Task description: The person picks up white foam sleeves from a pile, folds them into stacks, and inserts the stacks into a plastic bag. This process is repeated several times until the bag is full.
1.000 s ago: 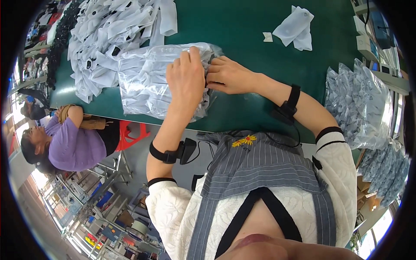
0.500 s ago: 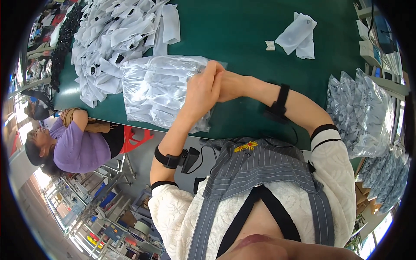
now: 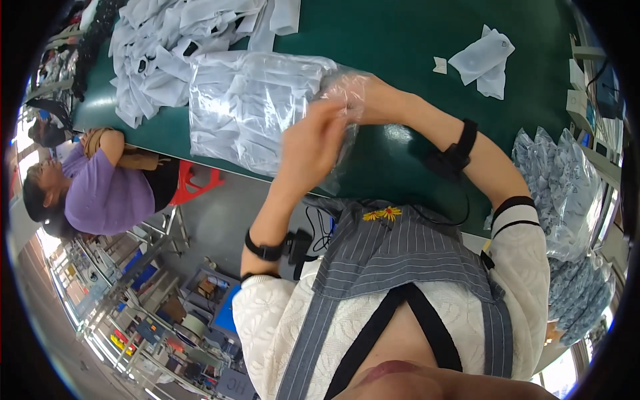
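A clear plastic bag [image 3: 247,110], packed with white pouch-like pieces in rows, lies on the green table in front of me. My left hand [image 3: 310,147] is at the bag's right end, blurred by motion, its fingers drawn together on the loose film. My right hand [image 3: 353,93] comes in from the right at the same end, with clear film lying over it. Behind the film and my left hand, its fingers are mostly hidden, so their grip cannot be made out.
A heap of loose white pouches [image 3: 167,57] lies beyond the bag. At the far right are two overlapping white pouches [image 3: 483,60] and a small paper tag [image 3: 440,65]. Another filled bag [image 3: 560,187] stands right. A person in purple [image 3: 120,187] sits left beside a red stool [image 3: 193,181].
My hands, earlier pressed together on the bag's right end, have come slightly apart. Film now covers my right hand. The whole view has shifted a little.
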### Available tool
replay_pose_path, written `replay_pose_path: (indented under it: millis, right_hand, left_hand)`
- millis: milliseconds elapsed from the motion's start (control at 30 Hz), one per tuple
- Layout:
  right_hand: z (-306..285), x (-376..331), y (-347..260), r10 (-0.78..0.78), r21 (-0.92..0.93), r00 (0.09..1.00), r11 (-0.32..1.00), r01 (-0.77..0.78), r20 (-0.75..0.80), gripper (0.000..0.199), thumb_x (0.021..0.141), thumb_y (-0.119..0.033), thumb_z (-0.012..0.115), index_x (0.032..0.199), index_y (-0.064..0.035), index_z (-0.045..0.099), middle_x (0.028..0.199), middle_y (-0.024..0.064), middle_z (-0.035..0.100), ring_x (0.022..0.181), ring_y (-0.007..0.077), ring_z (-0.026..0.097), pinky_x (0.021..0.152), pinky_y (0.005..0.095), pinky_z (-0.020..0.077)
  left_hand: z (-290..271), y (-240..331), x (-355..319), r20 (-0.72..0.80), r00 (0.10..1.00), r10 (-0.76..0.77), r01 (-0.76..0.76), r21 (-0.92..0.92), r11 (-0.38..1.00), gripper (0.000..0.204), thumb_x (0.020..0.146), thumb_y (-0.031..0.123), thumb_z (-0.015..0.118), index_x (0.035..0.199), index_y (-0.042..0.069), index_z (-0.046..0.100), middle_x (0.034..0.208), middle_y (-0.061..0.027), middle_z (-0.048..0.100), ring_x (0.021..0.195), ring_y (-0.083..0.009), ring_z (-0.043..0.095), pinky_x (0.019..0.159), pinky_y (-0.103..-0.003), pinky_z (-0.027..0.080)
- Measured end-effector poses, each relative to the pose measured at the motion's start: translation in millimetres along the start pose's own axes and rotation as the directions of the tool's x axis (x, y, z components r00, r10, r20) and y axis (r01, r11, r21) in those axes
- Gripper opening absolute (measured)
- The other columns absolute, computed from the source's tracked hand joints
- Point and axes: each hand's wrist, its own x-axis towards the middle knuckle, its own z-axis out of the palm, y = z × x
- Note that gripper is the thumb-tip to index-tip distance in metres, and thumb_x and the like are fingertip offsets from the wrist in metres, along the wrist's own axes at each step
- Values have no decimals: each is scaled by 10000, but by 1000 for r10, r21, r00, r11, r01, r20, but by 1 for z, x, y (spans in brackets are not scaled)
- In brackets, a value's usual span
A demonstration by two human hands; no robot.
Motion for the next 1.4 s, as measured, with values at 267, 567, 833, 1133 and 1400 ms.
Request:
replay_pose_path:
  millis: [267,567,833,1133,1400]
  right_hand:
    - [9,10,-18,-68,408,912,906,-114,405,231,884,-240,625,957,-34,700,887,138,679,842,325,618,768,402,490]
    - [36,14,-64,-35,168,861,984,-59,507,224,875,-239,581,939,-64,703,941,132,691,915,333,627,795,419,480]
    - [87,36,-66,-141,296,917,955,26,374,242,885,-243,582,979,-58,708,964,137,692,912,333,637,802,402,494]
    - [90,26,-80,-91,320,860,943,-87,502,234,897,-182,559,1038,-56,698,970,149,686,904,334,638,803,392,501]
    - [109,46,-90,-119,290,871,957,-27,477,241,882,-136,528,1027,-69,708,994,146,691,923,341,636,821,407,496]
  left_hand:
    - [5,-26,-164,64,626,-777,685,-521,509,480,1039,408,361,953,-10,581,745,-82,615,621,-135,581,548,-231,446]
    - [7,-39,-174,330,627,-705,670,-690,274,518,1036,426,364,1003,-17,630,752,-74,643,609,-117,595,558,-224,455]
    - [-26,-49,-196,354,763,-541,645,-362,673,487,1045,376,363,1007,-26,636,709,-57,635,580,-110,582,537,-231,445]
    - [-23,-49,-184,369,643,-671,671,-693,262,422,1044,319,374,1021,-12,635,694,-62,622,571,-113,589,528,-239,462]
    - [-40,-58,-194,524,671,-525,734,-368,571,423,1034,359,408,1124,-12,591,797,-87,646,674,-133,625,590,-245,490]
